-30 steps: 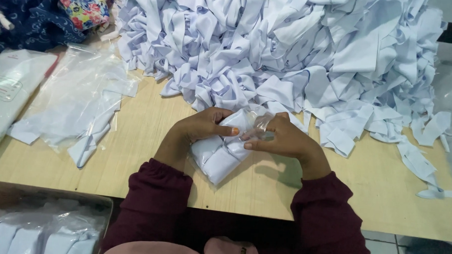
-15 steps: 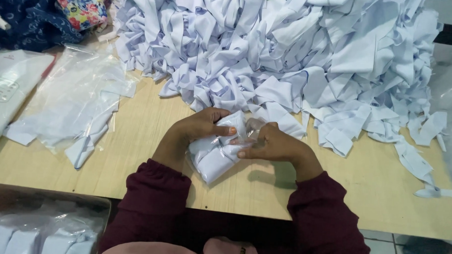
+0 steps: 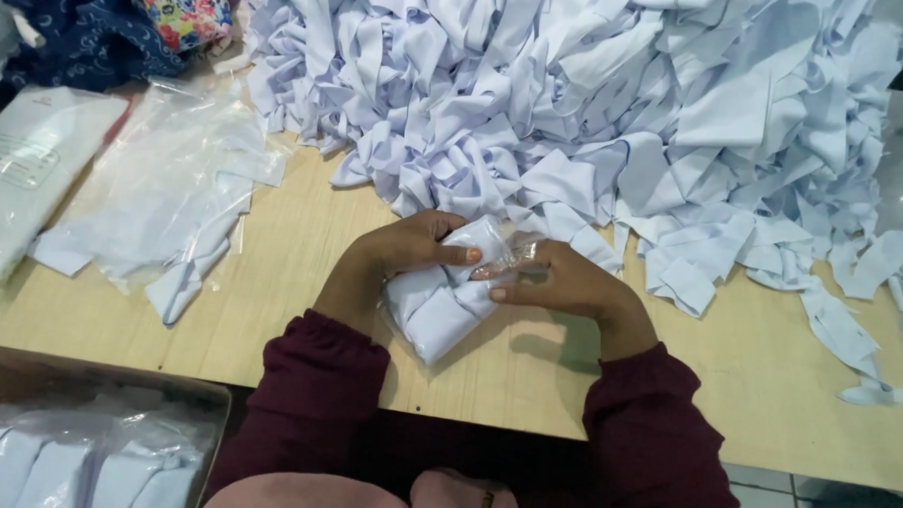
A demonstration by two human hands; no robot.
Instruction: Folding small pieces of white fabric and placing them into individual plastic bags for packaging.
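Observation:
My left hand (image 3: 396,260) and my right hand (image 3: 561,283) both grip a small folded bundle of white cloth in a clear plastic bag (image 3: 442,304), which rests on the wooden table (image 3: 271,278) just in front of me. My left thumb presses on the bundle's top. My right fingers pinch the crinkled open end of the plastic. Both arms wear dark maroon sleeves. Right behind my hands rises a big heap of white cloth pieces (image 3: 577,98).
Clear plastic bags with white cloth (image 3: 163,199) lie at the left, beside a flat white packet (image 3: 24,169). A box of bagged white bundles (image 3: 84,462) stands at lower left. Dark blue and floral fabric (image 3: 130,17) sits at the far left. Loose strips (image 3: 859,328) trail right.
My hands have shifted slightly on the bundle; my right fingers have closed in on the plastic end, and the bundle has turned a little toward me.

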